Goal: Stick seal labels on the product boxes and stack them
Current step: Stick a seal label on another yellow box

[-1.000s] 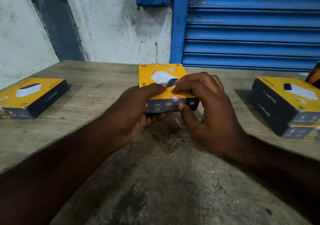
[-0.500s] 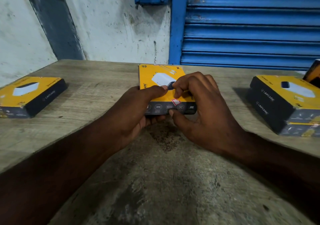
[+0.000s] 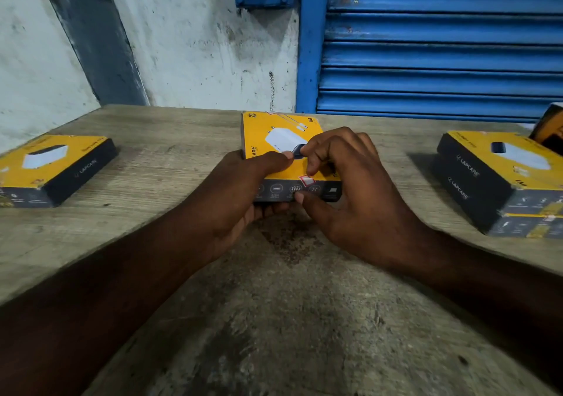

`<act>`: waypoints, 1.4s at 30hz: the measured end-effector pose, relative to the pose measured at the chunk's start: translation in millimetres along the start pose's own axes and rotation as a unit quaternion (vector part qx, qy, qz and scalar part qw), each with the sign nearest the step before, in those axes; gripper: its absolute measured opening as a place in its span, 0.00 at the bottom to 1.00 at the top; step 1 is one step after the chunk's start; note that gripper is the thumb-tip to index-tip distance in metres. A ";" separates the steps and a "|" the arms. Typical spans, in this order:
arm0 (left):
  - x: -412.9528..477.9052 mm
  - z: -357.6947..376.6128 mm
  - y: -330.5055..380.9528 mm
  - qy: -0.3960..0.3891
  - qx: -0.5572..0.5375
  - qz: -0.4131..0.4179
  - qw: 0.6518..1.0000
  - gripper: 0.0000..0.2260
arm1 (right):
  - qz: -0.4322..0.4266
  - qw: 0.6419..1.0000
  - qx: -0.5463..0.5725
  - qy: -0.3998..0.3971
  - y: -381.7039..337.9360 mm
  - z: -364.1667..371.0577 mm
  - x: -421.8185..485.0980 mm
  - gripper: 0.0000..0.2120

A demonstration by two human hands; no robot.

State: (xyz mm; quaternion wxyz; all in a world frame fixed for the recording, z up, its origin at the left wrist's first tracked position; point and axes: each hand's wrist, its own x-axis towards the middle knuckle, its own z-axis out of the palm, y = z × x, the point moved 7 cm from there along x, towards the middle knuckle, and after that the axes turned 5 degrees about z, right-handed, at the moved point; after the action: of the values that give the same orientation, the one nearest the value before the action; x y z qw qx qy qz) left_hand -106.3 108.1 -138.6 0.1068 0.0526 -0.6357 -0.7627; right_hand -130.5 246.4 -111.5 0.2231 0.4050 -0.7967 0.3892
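On the table (image 3: 274, 319), far to the left, a single box (image 3: 51, 168), yellow on top and dark at the sides, lies flat by itself. In the middle a second box (image 3: 274, 133) is held by both hands. The left hand (image 3: 240, 194) grips its near left corner, thumb on top and fingers underneath. The right hand (image 3: 356, 191) pinches the near edge, fingers curled on top and thumb against the dark side, right at one small red-and-white label (image 3: 306, 179) folded over that edge. On the right sits a stack of two boxes (image 3: 487, 182).
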 end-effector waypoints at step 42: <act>1.5 -4.1 3.0 0.019 -0.036 -0.001 0.999 0.09 | 0.005 0.996 0.060 0.068 2.9 -9.9 -0.2 0.12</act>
State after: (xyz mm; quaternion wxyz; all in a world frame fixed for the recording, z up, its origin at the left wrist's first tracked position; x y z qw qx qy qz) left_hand -106.6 103.4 -136.2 0.1197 0.0638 -0.6056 -0.7841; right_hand -132.4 255.5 -107.1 0.2501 0.3867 -0.7569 0.4638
